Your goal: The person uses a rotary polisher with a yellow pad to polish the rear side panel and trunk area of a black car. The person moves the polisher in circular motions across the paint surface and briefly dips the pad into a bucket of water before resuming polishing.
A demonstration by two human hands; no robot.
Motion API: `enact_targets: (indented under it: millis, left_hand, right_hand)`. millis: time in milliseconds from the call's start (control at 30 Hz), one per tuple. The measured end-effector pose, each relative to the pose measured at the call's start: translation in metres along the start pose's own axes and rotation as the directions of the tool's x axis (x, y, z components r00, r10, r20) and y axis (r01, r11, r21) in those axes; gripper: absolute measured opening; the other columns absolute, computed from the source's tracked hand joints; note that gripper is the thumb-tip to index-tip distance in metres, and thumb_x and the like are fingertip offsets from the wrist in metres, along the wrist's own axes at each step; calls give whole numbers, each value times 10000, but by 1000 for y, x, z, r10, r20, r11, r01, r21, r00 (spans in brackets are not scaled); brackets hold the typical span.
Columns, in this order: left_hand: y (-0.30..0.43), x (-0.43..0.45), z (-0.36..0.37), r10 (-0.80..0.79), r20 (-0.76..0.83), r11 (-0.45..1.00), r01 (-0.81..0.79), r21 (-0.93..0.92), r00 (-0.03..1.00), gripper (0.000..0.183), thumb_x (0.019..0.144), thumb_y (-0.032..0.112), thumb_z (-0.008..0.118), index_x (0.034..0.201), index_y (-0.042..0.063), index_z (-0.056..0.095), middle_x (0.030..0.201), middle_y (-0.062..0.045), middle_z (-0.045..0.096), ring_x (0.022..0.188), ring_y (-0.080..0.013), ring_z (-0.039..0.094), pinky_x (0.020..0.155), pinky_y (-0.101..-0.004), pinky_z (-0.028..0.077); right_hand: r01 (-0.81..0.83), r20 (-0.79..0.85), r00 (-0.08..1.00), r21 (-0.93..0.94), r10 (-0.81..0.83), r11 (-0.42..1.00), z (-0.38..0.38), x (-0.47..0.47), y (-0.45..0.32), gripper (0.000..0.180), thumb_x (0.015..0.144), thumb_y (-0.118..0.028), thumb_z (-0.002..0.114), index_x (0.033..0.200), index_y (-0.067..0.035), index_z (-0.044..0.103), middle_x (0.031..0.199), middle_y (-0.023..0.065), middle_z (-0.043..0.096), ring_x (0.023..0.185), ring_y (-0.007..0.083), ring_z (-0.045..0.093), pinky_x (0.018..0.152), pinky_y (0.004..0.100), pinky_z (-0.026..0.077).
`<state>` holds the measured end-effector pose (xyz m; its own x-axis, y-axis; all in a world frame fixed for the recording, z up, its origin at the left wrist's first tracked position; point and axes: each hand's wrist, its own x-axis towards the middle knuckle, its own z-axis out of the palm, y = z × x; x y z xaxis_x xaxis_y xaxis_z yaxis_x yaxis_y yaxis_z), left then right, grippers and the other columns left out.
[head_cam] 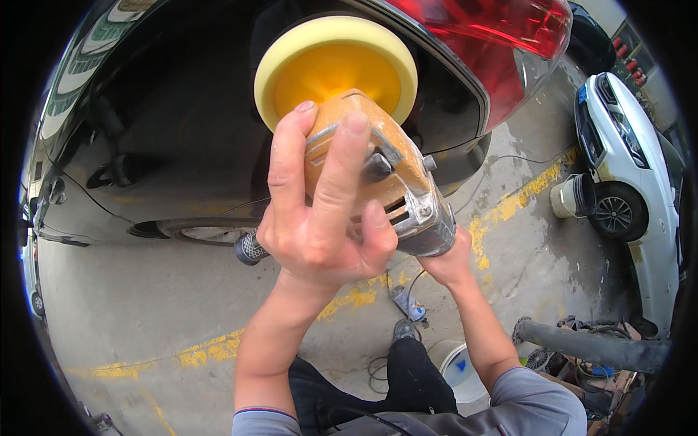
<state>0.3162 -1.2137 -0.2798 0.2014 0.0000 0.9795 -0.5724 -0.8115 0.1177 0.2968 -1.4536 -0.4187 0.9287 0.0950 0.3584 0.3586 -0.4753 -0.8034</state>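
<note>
An orange power polisher [401,163] with a round yellow foam pad [335,71] is up against or close before the glossy black rear side of a car [191,125], left of its red tail light [480,49]. My left hand [322,218] is around the polisher's front part and its dark side handle [251,248], two fingers stretched along the orange housing. My right hand [452,256] grips the rear of the tool, its fingers mostly hidden behind the body. Whether the pad touches the paint cannot be seen.
A cable [414,289] runs down past a can lying on the floor [409,305]. By my leg stands a white bucket [463,376]. Another bucket [567,196] stands near a white car [627,163]. A thick grey pipe [594,346] and clutter lie at lower right.
</note>
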Motion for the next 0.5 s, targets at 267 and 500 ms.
enact_targets:
  millis: [267, 500]
  left_hand:
    - [32, -31, 20, -27, 99, 990, 13, 142, 995, 652, 811, 276, 696, 1457, 236, 776, 1471, -220, 685, 750, -223, 695, 641, -306, 613]
    - [24, -32, 10, -23, 90, 976, 3, 218, 996, 723, 744, 267, 711, 1463, 309, 774, 1481, -149, 710, 543, -138, 552, 524, -250, 525]
  right_hand:
    - [-144, 14, 990, 133, 143, 981, 24, -13, 56, 376, 779, -159, 949, 1115, -62, 809, 1078, 116, 831, 967, 222, 807, 877, 380, 613]
    - [-140, 90, 988, 177, 125, 974, 39, -14, 21, 583, 911, -258, 897, 1385, -52, 626, 1271, 83, 741, 1149, 184, 702, 974, 369, 562]
